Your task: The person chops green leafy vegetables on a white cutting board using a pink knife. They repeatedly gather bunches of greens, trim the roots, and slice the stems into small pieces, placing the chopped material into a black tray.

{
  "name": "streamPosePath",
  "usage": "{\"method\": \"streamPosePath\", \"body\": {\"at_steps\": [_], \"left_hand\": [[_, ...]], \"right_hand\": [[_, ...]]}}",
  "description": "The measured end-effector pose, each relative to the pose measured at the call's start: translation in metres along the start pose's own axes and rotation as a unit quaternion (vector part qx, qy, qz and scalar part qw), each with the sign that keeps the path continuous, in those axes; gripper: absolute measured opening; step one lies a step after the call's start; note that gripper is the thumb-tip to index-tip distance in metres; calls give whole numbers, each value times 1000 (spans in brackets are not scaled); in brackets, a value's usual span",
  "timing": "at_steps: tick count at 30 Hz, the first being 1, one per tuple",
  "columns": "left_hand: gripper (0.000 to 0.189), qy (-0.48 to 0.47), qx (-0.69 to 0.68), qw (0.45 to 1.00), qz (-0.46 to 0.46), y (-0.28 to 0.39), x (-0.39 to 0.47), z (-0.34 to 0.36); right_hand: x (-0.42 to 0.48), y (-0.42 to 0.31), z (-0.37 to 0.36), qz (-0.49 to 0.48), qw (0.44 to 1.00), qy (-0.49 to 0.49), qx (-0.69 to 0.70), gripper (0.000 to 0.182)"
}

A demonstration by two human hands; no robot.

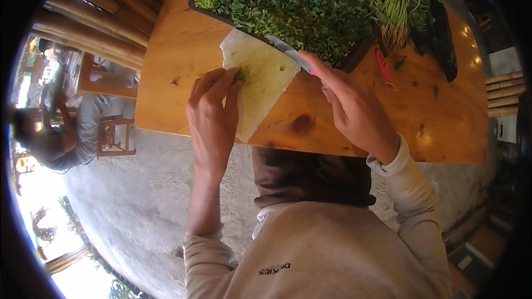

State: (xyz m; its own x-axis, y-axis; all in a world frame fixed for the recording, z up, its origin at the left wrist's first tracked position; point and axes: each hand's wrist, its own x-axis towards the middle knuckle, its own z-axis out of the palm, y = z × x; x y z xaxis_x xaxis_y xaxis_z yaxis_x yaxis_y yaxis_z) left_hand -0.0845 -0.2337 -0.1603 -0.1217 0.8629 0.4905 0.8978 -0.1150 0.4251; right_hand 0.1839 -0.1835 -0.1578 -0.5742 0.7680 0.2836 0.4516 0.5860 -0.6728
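Observation:
A kitchen knife (297, 57) with a pink handle is gripped in my right hand (359, 106), its blade over the right edge of a white cutting board (258, 104). My left hand (216, 101) is at the board's left side, its fingers bunched on a small bit of green leaf (240, 75). Green stains and a few scraps mark the board. Just beyond it, a dark tray (216, 17) holds a thick layer of chopped greens (299, 12). The tray's rim meets the board's far edge.
A bunch of stemmed greens with roots (395, 16) lies at the far right, beside a black plastic bag (440, 45). Near it is a red-pink slotted object (384, 68). Leaf scraps dot the wooden table (449, 120). Off left, a person (62, 133) sits at another table.

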Motion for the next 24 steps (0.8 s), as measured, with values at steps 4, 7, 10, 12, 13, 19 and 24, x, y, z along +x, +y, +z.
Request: {"method": "streamPosePath", "body": {"at_steps": [4, 7, 10, 12, 13, 19, 24], "left_hand": [[21, -45, 33, 998, 32, 0, 5, -4], [20, -35, 37, 998, 31, 2, 2, 0], [19, -18, 35, 999, 35, 6, 0, 1], [19, -14, 45, 998, 42, 6, -2, 3], [19, -11, 50, 998, 44, 6, -2, 4], [23, -15, 53, 996, 70, 10, 3, 6], [24, -19, -5, 995, 93, 25, 21, 32]], "right_hand": [[-6, 11, 17, -78, 995, 46, 43, 75], [-13, 12, 18, -73, 997, 5, 30, 79], [-14, 20, 20, -87, 995, 33, 34, 81], [-13, 25, 21, -104, 991, 69, 41, 82], [-14, 26, 22, -107, 990, 77, 41, 83], [-22, 23, 17, -41, 998, 13, 49, 85], [-22, 18, 17, -11, 996, 41, 76, 73]]}}
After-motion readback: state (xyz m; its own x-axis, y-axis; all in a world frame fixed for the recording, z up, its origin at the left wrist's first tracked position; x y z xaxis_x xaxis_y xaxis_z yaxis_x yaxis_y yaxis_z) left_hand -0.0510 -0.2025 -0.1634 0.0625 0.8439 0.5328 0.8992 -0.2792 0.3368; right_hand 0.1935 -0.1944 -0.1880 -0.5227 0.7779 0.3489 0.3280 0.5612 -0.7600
